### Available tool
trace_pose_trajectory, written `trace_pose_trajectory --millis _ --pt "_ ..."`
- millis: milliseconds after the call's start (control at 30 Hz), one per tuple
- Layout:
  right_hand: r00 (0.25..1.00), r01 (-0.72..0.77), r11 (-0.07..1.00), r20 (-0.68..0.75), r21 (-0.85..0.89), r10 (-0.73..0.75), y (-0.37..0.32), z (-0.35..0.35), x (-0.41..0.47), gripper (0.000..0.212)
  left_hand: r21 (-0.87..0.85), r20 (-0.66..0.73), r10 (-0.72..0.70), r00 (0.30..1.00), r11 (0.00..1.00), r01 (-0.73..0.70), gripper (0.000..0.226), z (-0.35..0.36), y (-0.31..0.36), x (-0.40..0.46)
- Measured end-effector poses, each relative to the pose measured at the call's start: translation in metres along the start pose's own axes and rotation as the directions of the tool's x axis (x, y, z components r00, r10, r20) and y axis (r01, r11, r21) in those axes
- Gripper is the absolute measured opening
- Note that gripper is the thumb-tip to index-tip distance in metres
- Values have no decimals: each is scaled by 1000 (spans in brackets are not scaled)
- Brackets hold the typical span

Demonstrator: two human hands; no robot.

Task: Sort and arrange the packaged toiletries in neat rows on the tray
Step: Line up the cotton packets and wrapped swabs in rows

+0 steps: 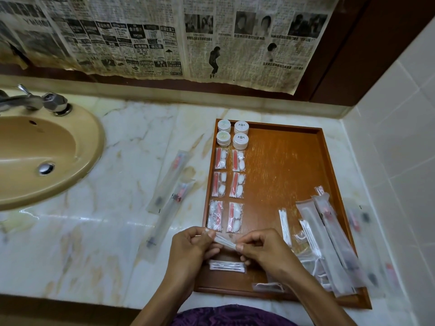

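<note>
Head view: both hands meet over the near edge of the wooden tray (pixel 329 165). Left hand (pixel 190 245) and right hand (pixel 261 248) pinch opposite ends of a white swab packet (pixel 224 242), fingers curled. Sorted sachets (pixel 227 191) lie at 12 o'clock; loose packets (pixel 329 243) at 3 o'clock, on the marble counter (pixel 94 243).

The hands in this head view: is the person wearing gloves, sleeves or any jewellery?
No. The left hand and right hand are bare, with no gloves, rings or watch showing, and both forearms are uncovered. Some purple patterned clothing shows at the bottom edge.
</note>
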State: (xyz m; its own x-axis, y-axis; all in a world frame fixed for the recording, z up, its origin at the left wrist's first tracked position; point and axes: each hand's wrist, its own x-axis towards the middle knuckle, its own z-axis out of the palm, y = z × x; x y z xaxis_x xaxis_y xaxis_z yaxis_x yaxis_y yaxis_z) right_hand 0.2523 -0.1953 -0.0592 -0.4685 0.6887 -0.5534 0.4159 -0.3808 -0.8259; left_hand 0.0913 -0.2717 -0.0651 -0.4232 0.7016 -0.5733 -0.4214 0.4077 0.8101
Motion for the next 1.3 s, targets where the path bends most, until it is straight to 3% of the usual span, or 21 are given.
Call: trace_pose_trajectory --millis 100,233,333,433,533,800,1000,1100,1300 --pt "1000 10 994 23 -111 -8 -2 -2 1 11 -61 22 -18 1000 998 19 19 -3 -1 0" --pt "997 74 972 15 -225 -72 -1 -5 0 9 19 70 -60 996 998 59 17 -8 -2 -2" --pt "998 68 987 23 -142 -66 -1 -4 1 7 22 75 -60 995 998 59 19 -12 -2 -3" --pt "999 29 998 42 -58 -27 -2 -3 1 17 0 70 -30 997 1000 30 18 -13 0 -4" --pt "998 23 997 57 -77 -19 -5 -2 0 25 11 74 -10 997 1000 9 19 -13 2 -4" --pt "994 109 963 58 -248 -98 -6 -8 0 14 191 85 86 993 976 -101 19 -11 3 -3" --pt "992 90 968 105 -235 -67 -7 -1 -1 17 206 91 110 990 970 -127 21 -13 1 -4" --pt "994 83 978 83 -189 -69 -7 0 -2 17 218 94 92 991 970 -111 9 -13 -1 -5" --pt "998 -28 984 58 -177 39 -6 4 -3 17 276 84 105 991 953 -124 7 -12 -3 -4"
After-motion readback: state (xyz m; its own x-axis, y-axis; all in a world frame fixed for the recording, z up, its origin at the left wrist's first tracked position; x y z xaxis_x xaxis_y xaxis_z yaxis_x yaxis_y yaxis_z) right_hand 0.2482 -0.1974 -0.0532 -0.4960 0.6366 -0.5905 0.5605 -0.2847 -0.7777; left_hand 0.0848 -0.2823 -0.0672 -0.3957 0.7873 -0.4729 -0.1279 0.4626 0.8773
